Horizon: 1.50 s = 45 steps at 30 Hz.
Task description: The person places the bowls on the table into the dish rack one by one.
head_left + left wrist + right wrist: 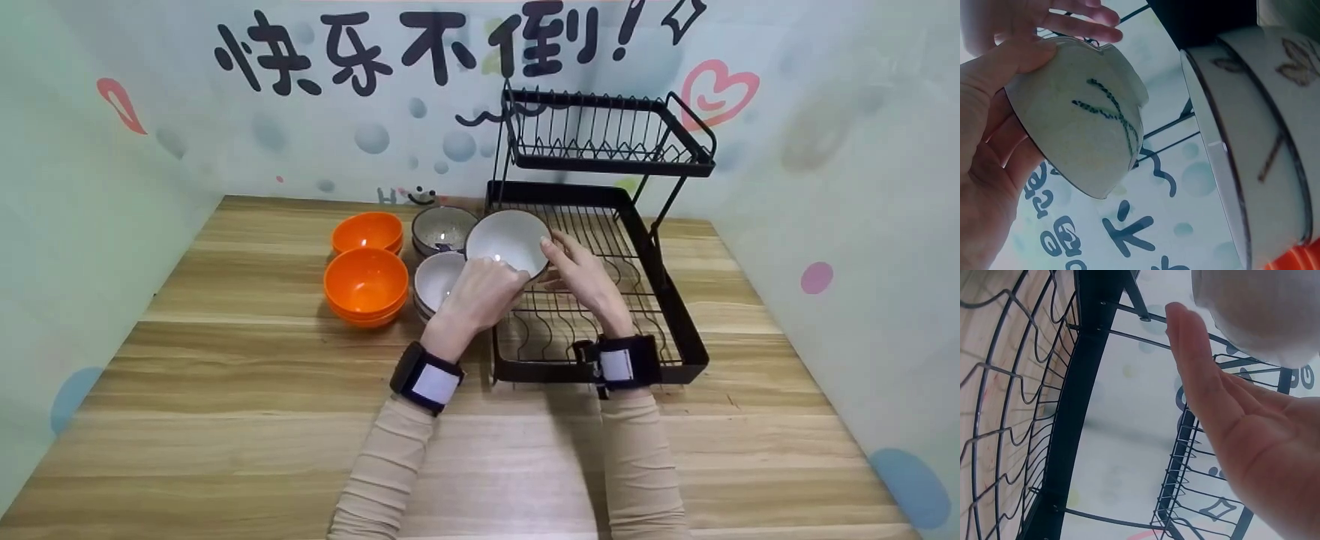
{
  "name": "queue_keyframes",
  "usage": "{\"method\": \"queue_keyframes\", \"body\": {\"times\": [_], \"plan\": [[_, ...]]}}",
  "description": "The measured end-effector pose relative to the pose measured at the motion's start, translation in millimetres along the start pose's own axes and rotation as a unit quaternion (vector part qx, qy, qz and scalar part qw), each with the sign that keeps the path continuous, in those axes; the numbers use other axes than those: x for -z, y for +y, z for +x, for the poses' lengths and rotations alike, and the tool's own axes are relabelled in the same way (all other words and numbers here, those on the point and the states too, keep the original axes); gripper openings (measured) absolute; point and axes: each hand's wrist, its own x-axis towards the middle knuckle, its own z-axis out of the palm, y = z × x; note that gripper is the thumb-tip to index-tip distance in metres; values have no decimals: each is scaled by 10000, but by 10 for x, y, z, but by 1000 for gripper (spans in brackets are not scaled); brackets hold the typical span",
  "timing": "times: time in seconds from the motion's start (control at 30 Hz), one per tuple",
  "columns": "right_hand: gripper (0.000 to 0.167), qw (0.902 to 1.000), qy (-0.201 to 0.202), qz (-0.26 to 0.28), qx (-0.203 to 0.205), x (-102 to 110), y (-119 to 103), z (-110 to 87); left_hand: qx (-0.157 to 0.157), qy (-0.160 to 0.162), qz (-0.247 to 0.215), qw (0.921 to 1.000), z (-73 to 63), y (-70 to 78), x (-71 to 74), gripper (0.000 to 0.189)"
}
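My left hand (484,296) pinches a white bowl (506,238) by its near rim, with the thumb on the outer wall and the fingers inside. In the left wrist view the bowl (1086,132) is tipped over and shows a dark green sprig on its outside. My right hand (585,274) is at the bowl's right side, its fingertips right at the rim. Its fingers reach out nearly straight in the right wrist view. Stacked white bowls (1247,112) with brown leaves and dark rims stand beside the left hand, partly hidden by it in the head view.
A black two-tier dish rack (600,369) stands under and behind the hands. Left of it are a grey speckled bowl (444,227), a back stack of orange bowls (367,229) and a front stack of orange bowls (366,283). Patterned walls (360,142) enclose the wooden table (225,375).
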Motion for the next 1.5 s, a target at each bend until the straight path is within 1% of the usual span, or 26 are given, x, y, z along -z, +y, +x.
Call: {"method": "queue_keyframes", "body": {"times": [0.1,0.2,0.3,0.4,0.53,0.67,0.83,0.93,1.03,1.17,1.27,1.3,1.33,1.4,1.5], "plan": [[68,9998,-63,187,-35,6,7,-11,-115,52,-114,9999,7,28,0,9],[64,9998,-70,166,-12,19,12,-19,-200,86,-195,9996,13,53,-3,9],[58,9995,-124,282,18,26,16,-24,-260,125,-304,9991,19,72,-9,9],[59,9984,-212,528,-26,27,16,-26,-305,171,-374,9987,26,81,-18,10],[59,9963,-267,811,-69,17,5,-22,-301,139,-521,9981,28,80,-22,11],[54,9962,-145,853,-116,1,-9,-18,-283,86,-581,9979,35,86,-25,11],[47,9967,198,722,-317,-10,-15,-8,-308,64,-672,9972,56,103,-43,12],[46,9968,362,588,-409,-8,-22,5,-302,118,-722,9969,59,108,-53,13],[46,9976,450,376,-380,-7,-21,21,-262,236,-615,9975,55,105,-59,16],[44,9978,555,173,-310,-1,2,35,-156,341,-494,9981,44,87,-42,18],[43,9971,711,18,-287,14,37,42,-16,429,-658,9969,35,63,-8,22],[43,9962,805,-169,-272,24,49,45,57,453,-747,9962,31,51,5,23],[43,9955,866,-240,-285,34,59,45,148,476,-841,9952,26,40,20,24],[43,9925,1048,-544,-302,59,77,49,382,457,-981,9934,20,18,45,24],[42,9903,1165,-670,-343,100,99,51,872,202,-988,9911,8,-12,69,21]]}}
